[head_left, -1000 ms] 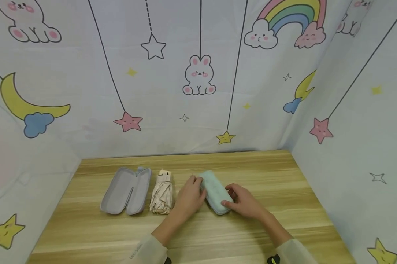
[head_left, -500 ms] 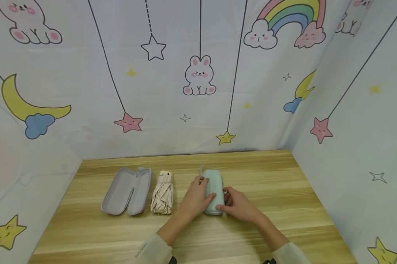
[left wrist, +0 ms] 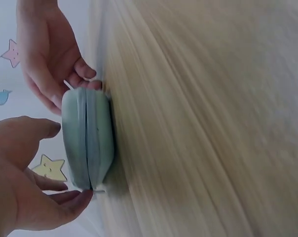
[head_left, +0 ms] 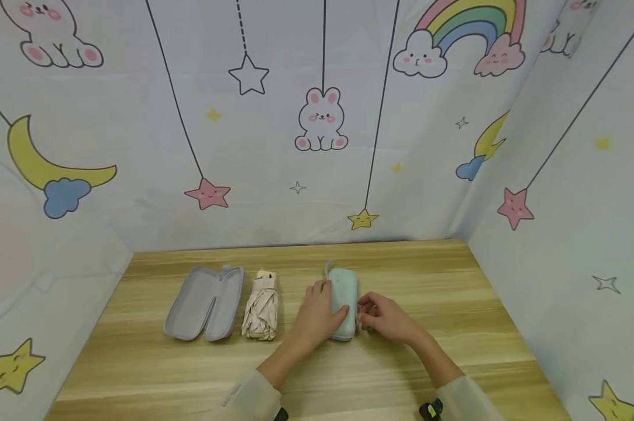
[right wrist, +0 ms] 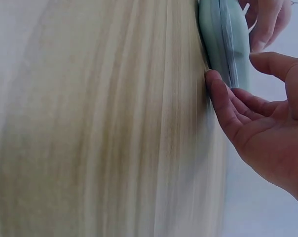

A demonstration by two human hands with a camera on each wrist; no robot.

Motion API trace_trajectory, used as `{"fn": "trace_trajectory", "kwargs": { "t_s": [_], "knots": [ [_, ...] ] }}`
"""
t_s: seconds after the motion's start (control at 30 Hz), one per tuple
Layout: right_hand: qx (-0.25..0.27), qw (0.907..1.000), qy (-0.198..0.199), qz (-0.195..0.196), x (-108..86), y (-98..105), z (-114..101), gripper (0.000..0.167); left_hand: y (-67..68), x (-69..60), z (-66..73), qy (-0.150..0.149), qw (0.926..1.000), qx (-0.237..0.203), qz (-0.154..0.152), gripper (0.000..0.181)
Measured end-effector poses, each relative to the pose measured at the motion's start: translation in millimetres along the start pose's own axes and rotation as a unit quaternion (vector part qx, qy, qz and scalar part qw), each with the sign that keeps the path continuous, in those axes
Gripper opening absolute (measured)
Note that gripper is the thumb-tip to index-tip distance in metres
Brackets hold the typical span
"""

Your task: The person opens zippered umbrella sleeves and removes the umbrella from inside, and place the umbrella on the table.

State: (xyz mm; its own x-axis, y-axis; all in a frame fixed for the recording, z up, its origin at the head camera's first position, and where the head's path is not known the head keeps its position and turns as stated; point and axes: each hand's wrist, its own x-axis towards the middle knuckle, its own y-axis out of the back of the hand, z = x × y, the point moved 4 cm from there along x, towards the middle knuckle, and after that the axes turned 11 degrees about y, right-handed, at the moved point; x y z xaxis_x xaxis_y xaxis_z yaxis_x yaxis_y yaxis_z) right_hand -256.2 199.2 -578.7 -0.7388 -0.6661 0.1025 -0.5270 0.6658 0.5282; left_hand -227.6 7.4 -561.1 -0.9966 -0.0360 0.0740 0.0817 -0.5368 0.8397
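Observation:
A mint-green zippered case (head_left: pixel 343 292) lies lengthwise on the table, zipped round its side, with a small grey loop at its far end. My left hand (head_left: pixel 317 313) holds it from the left, thumb over the top and fingers along the side. At the right side, the fingertips of my right hand (head_left: pixel 388 318) are close to the case's edge. In the right wrist view, the right hand (right wrist: pixel 282 133) has bent fingers beside the zipper (right wrist: pixel 228 39) and its thumb apart from them. Whether it touches a zipper pull cannot be told.
On the wooden table (head_left: pixel 427 374), left of the hands, a grey hard case (head_left: pixel 190 304) lies spread open. Beside it is a beige crinkled bundle (head_left: pixel 261 307), like a folded umbrella. A white printed cloth (head_left: pixel 275 216) hangs behind and at both sides.
The mint case has turned from slanted to nearly straight, pointing away from me. My left hand has moved over it; the right thumb has come off its near right part.

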Motion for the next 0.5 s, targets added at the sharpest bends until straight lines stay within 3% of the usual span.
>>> {"fn": "trace_trajectory", "kwargs": {
  "t_s": [0.2, 0.3, 0.5],
  "knots": [
    [0.025, 0.9986, -0.023, 0.040, 8.1, 7, 4, 0.035, -0.8, -3.6, 17.4, -0.003, 0.9980, 0.056, 0.029, 0.084],
    [0.007, 0.9979, -0.024, 0.059, 12.6, 9, 5, 0.039, -0.8, -5.9, 23.5, -0.005, 0.9961, 0.079, 0.039, 0.085],
    [-0.026, 0.9987, 0.002, 0.042, 20.7, 9, 8, 0.046, -6.0, -10.9, 28.4, -0.001, 0.9934, 0.106, 0.043, 0.087]
  ]
}}
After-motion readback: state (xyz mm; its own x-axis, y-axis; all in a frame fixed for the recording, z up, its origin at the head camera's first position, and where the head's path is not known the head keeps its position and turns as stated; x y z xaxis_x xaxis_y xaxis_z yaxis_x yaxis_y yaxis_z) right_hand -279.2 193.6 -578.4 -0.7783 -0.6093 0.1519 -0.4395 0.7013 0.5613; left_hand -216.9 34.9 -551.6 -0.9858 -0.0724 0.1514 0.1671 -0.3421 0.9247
